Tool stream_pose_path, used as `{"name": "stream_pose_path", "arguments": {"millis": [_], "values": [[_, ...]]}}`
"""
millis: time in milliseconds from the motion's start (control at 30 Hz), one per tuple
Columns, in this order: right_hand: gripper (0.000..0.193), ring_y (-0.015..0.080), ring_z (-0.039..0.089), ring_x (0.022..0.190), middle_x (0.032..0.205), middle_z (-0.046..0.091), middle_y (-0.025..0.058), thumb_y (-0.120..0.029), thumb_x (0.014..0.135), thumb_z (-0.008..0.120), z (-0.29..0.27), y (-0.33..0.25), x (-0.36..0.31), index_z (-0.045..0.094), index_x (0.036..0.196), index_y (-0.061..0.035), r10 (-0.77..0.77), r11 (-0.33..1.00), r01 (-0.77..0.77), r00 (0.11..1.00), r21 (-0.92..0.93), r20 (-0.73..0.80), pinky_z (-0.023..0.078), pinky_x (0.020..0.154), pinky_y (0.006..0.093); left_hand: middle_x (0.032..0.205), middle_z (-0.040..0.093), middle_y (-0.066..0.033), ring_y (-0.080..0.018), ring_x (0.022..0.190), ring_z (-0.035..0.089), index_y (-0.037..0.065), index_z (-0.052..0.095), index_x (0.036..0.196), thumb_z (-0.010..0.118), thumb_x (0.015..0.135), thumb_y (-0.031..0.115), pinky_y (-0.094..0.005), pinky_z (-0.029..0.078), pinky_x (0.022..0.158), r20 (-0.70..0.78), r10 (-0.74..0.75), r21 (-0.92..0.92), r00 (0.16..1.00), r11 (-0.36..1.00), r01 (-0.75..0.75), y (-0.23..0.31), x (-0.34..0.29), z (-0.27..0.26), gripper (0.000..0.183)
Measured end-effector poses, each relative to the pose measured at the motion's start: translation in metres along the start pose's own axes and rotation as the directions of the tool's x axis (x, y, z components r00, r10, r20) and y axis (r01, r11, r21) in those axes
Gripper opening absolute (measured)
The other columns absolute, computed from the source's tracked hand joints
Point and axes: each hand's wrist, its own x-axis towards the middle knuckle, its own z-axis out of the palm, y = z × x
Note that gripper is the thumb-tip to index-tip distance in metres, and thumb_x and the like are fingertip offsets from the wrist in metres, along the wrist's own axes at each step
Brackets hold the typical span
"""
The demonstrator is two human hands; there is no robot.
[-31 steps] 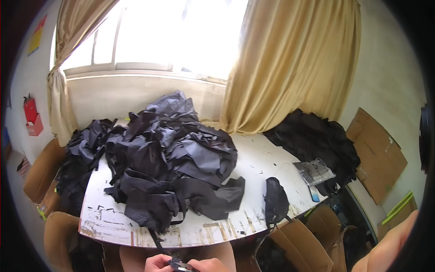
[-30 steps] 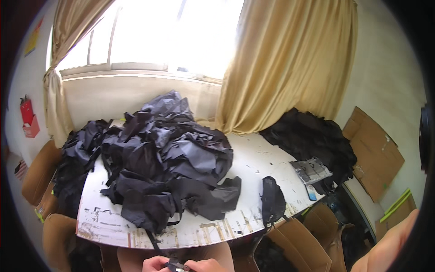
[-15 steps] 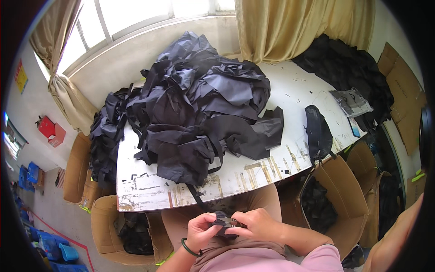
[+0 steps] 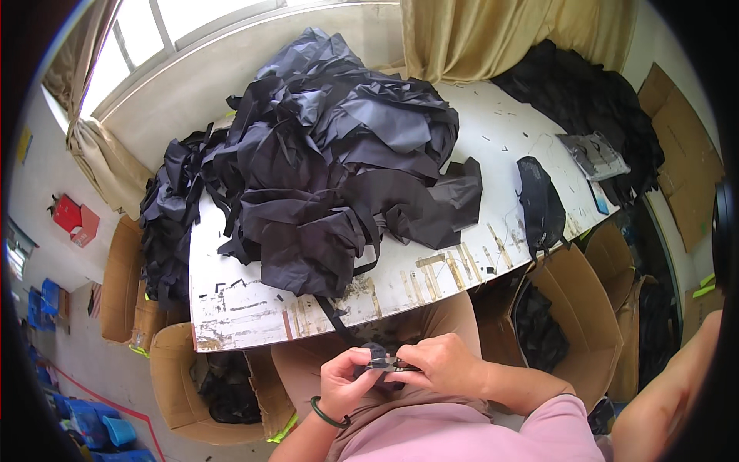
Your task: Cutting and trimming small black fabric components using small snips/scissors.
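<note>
Close to my lap, my left hand (image 4: 346, 379) pinches a piece of black fabric (image 4: 378, 351) between thumb and fingers. My right hand (image 4: 440, 363) is closed around small metal snips (image 4: 389, 363), whose blades lie at the fabric beside my left fingertips. A black strap (image 4: 332, 316) runs from the table edge down to the piece in my left hand. In front of me, a large heap of black fabric pieces (image 4: 308, 169) covers much of the white table (image 4: 400, 300). My fingers partly hide the snips and the held piece.
Open cardboard boxes with black pieces stand below the table at the left (image 4: 175, 385) and right (image 4: 593, 331). On the tabletop's right lie a black pouch-like item (image 4: 541, 204), a clear plastic packet (image 4: 594, 156) and another black heap (image 4: 589, 108). A bare limb (image 4: 666, 393) is at the far right.
The view has tilted slightly, so the table sits higher in the picture. Both hands stay together at the fabric, and the snips now lie flatter across the left fingertips.
</note>
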Motion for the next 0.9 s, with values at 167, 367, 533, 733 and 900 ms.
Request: {"name": "stream_pose_path", "arguments": {"millis": [167, 367, 533, 733, 900], "values": [[0.034, 0.0258, 0.059, 0.052, 0.056, 0.055, 0.0077, -0.039, 0.082, 0.068, -0.005, -0.004, 0.004, 0.054, 0.074, -0.0094, 0.003, 0.996, -0.001, 1.000, -0.085, 0.017, 0.046, 0.046, 0.0373, 0.099, 0.066, -0.0111, -0.0153, 0.091, 0.061, -0.003, 0.062, 0.090, 0.063, 0.084, -0.008, -0.0293, 0.049, 0.083, 0.028, 0.053, 0.070, 0.998, 0.996, -0.055, -0.002, 0.004, -0.003, 0.008], [0.034, 0.0239, 0.057, 0.050, 0.054, 0.052, 0.0062, -0.036, 0.080, 0.071, -0.002, 0.000, 0.004, 0.053, 0.072, -0.0088, 0.005, 0.998, -0.004, 1.000, -0.062, 0.021, 0.045, 0.047, 0.0356, 0.103, 0.065, -0.0134, -0.0173, 0.095, 0.062, -0.002, 0.060, 0.091, 0.061, 0.084, -0.009, -0.0303, 0.050, 0.085, 0.019, 0.040, 0.001, 0.999, 0.999, -0.040, -0.005, 0.005, -0.004, 0.011], [0.035, 0.0245, 0.056, 0.048, 0.054, 0.052, 0.0066, -0.037, 0.080, 0.072, -0.007, 0.002, 0.000, 0.053, 0.072, -0.0086, 0.022, 0.998, -0.021, 1.000, -0.064, 0.013, 0.045, 0.046, 0.0358, 0.100, 0.064, -0.0105, -0.0158, 0.094, 0.059, -0.003, 0.061, 0.092, 0.061, 0.082, -0.010, -0.0293, 0.047, 0.085, 0.029, 0.023, -0.028, 0.999, 0.999, -0.022, -0.003, 0.009, 0.006, 0.012], [0.036, 0.0244, 0.056, 0.048, 0.055, 0.053, 0.0061, -0.036, 0.077, 0.075, -0.009, -0.002, -0.005, 0.055, 0.070, -0.0076, 0.027, 0.999, -0.027, 1.000, 0.016, 0.012, 0.044, 0.046, 0.0352, 0.099, 0.063, -0.0101, -0.0148, 0.093, 0.059, -0.003, 0.061, 0.092, 0.062, 0.083, -0.010, -0.0273, 0.047, 0.084, 0.033, 0.028, -0.033, 0.999, 0.999, -0.027, 0.001, 0.000, 0.006, 0.011], [0.030, 0.0258, 0.059, 0.052, 0.057, 0.056, 0.0087, -0.036, 0.083, 0.069, -0.014, -0.005, -0.008, 0.056, 0.081, -0.0094, 0.011, 0.998, -0.011, 1.000, 0.055, 0.008, 0.046, 0.046, 0.0360, 0.100, 0.063, -0.0102, -0.0145, 0.093, 0.058, -0.004, 0.061, 0.092, 0.061, 0.084, -0.010, -0.0280, 0.046, 0.084, 0.083, 0.027, -0.061, 0.996, 0.998, -0.022, 0.006, 0.002, 0.010, 0.011]]}}
